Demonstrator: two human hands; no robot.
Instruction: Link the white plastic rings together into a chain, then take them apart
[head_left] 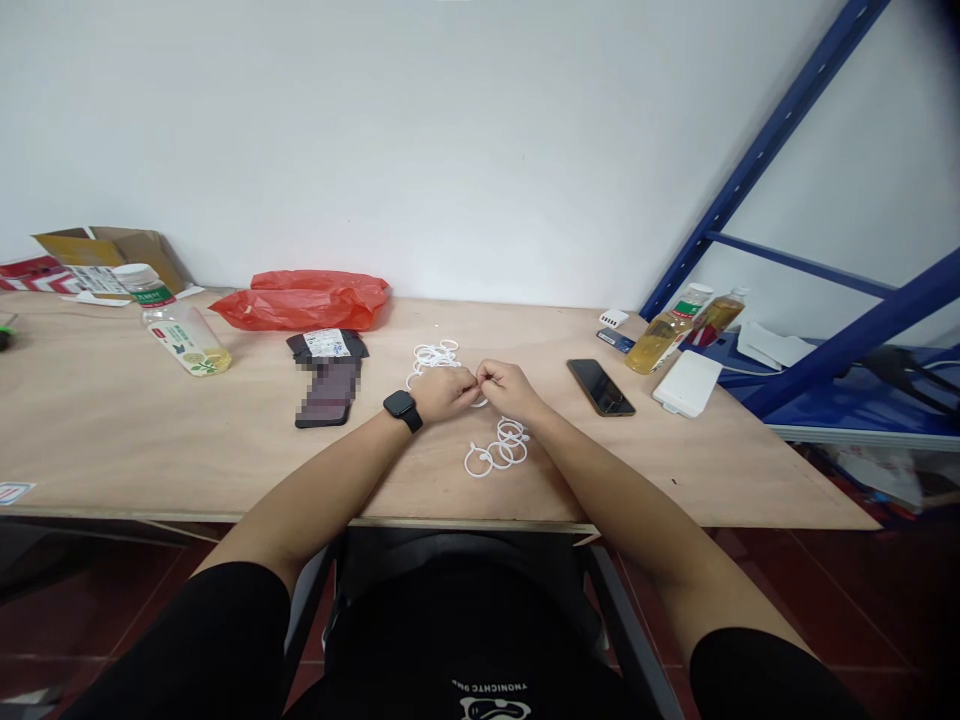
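Note:
My left hand, with a black watch on its wrist, meets my right hand over the middle of the table. Both are closed, fingertips pinched together on a white plastic ring; only its lower edge shows, and the rest is hidden by the fingers. Behind my left hand lies a loose pile of white rings, partly covered by that hand. Nearer to me, below my right hand, is a smaller group of white rings, some with small tabs on their rims.
On the left stand a drink bottle and a cardboard box. A red plastic bag lies behind a dark phone. To the right are another phone, a white power bank, bottles and a blue metal rack.

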